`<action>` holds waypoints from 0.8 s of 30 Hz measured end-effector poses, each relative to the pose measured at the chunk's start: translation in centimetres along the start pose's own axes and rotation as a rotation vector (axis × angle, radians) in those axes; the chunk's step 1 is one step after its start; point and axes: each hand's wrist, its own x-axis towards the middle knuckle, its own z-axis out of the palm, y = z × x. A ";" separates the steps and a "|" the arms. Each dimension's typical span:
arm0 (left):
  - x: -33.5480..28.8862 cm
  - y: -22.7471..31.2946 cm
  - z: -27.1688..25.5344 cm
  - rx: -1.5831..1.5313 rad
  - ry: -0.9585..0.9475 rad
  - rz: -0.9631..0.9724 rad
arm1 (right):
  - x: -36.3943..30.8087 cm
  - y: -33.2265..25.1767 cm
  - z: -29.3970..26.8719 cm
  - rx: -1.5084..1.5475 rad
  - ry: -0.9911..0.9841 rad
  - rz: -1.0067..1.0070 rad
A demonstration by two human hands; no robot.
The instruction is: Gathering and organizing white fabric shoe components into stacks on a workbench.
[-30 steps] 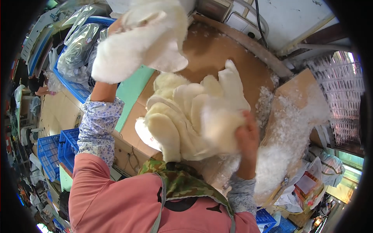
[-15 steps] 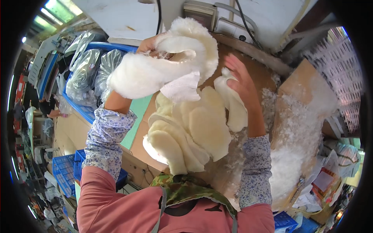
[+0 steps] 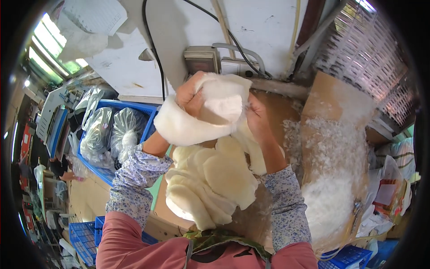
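A band of white fluffy fleece [image 3: 192, 127] hangs curved in front of me, raised over the work surface. My left hand [image 3: 191, 95] has its fingers wrapped into the band at its upper left. At the right edge of the fleece, my right hand [image 3: 257, 117] is closed in a pinch on it; the fingertips are partly hidden. Beneath lies a loose pile of cream fleece pieces [image 3: 228, 172], several rounded flaps overlapping. One longer cream piece [image 3: 253, 148] lies by my right wrist, partly covered.
White fluff [image 3: 331, 197] coats a cardboard sheet [image 3: 327, 98] on the right. A blue crate [image 3: 107, 175] holding clear plastic bags [image 3: 101, 125] stands at left. Behind the surface are a white wall [image 3: 255, 27], a switch box [image 3: 201, 60] and black cables. A white woven basket [image 3: 371, 58] is at far right.
The fleece band has come down and been turned, now between both hands. My right hand, earlier open beside the pile, has moved to the band's edge and closed. The view has tilted upward.
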 end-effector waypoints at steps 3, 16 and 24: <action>0.6 0.5 0.6 0.016 -0.024 -0.160 | -1.0 -2.2 1.2 0.277 -0.052 0.344; -1.6 2.1 2.8 -0.172 -0.143 -0.470 | -1.7 -2.7 -0.2 0.065 -0.155 0.509; -8.5 -8.2 7.4 -1.267 -0.116 -0.469 | -0.7 -0.6 -4.9 -0.159 -0.301 0.690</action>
